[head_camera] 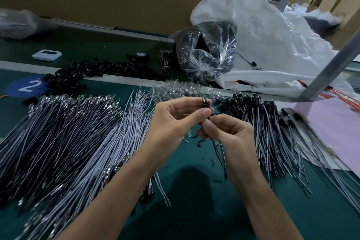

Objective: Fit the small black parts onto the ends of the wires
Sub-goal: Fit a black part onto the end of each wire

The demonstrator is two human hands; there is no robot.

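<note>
Black part [205, 102] sits pinched in L hand [175, 121] grip, just above R hand [229, 134], whose grip pinches the wire [219, 150] end; wire's long axis runs up toward the part, both hands over green worktop [185, 159]; next push prob. goes upward.

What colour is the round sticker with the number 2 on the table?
The round sticker is blue with a white 2, seen best in the head view.
</note>
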